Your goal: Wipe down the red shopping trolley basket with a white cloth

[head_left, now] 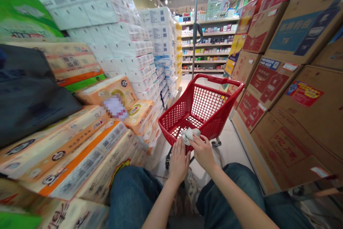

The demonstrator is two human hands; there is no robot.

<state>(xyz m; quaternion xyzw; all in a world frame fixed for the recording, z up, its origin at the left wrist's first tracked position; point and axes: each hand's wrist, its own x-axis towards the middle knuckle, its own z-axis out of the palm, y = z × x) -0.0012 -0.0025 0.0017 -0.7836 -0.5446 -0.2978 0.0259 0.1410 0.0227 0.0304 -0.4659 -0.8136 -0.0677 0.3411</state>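
Observation:
A crumpled white cloth (190,135) lies at the near rim of a red plastic shopping cart (199,104). My right hand (203,152) pinches the cloth between its fingertips. Beside it, my left hand (179,161) rests flat against the near side of the cart, its fingertips close to the cloth. The cart's mesh basket holds nothing visible except the cloth, and its lower frame and small wheels show below. My own denim-covered knees (134,193) fill the bottom of the view.
Stacked wrapped packs of toilet paper (115,57) form a tall wall on the left, with a dark bag (29,93) against them. Printed cardboard cartons (292,114) line the right. The tiled aisle (227,147) runs between them toward shelves of goods (206,45), and a metal pole (195,25) rises behind the cart.

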